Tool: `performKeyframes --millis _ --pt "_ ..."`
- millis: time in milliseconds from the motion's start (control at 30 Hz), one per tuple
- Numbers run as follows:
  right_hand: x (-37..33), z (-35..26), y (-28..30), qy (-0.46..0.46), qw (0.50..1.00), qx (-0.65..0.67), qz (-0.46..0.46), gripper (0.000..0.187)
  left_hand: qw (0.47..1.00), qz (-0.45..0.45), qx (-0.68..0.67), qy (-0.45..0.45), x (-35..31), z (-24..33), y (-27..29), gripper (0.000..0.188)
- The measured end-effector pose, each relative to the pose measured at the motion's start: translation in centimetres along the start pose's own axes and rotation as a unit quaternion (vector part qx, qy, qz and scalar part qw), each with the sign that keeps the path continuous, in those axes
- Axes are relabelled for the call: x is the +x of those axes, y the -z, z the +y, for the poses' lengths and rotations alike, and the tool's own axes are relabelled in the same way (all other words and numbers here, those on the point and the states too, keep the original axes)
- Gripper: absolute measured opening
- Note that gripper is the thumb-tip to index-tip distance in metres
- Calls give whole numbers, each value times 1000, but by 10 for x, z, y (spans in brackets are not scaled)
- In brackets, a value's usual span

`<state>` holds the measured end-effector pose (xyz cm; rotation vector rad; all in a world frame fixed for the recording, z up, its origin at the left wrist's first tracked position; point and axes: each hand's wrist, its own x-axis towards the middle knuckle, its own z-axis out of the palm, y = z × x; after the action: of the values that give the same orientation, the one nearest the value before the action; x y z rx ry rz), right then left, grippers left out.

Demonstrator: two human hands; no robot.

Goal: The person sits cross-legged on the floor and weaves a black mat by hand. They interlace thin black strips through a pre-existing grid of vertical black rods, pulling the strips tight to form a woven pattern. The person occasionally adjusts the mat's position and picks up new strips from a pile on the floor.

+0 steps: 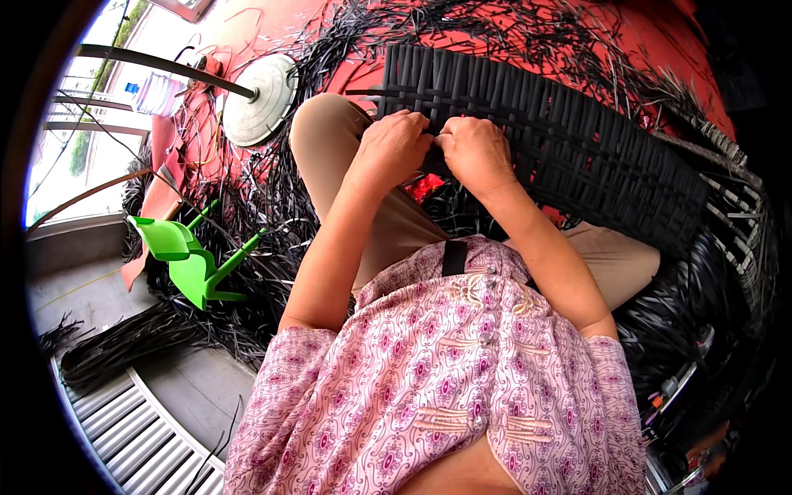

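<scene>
Left hand [393, 147]: fist closed, gripping the near edge of the woven black panel [569, 148].
Right hand [474, 151]: curled shut on the same edge, knuckles touching the left.

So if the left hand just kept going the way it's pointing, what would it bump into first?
Most likely the black woven panel. The left hand already grips its near edge, knuckle to knuckle with the right hand, so it would push straight into the weave.
</scene>
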<state>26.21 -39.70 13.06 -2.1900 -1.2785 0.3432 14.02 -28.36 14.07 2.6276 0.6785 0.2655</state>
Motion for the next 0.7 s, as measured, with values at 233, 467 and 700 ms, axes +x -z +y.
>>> performKeyframes --millis 233,467,700 --pt "-6 -13 -4 45 995 -69 55 13 997 60 -34 29 -6 -1 1 15" --pt "-6 -21 0 54 994 -93 28 7 989 88 -104 59 -16 -8 2 14" --pt "-3 -29 14 215 966 -17 141 27 942 168 -243 157 -46 -15 70 13"
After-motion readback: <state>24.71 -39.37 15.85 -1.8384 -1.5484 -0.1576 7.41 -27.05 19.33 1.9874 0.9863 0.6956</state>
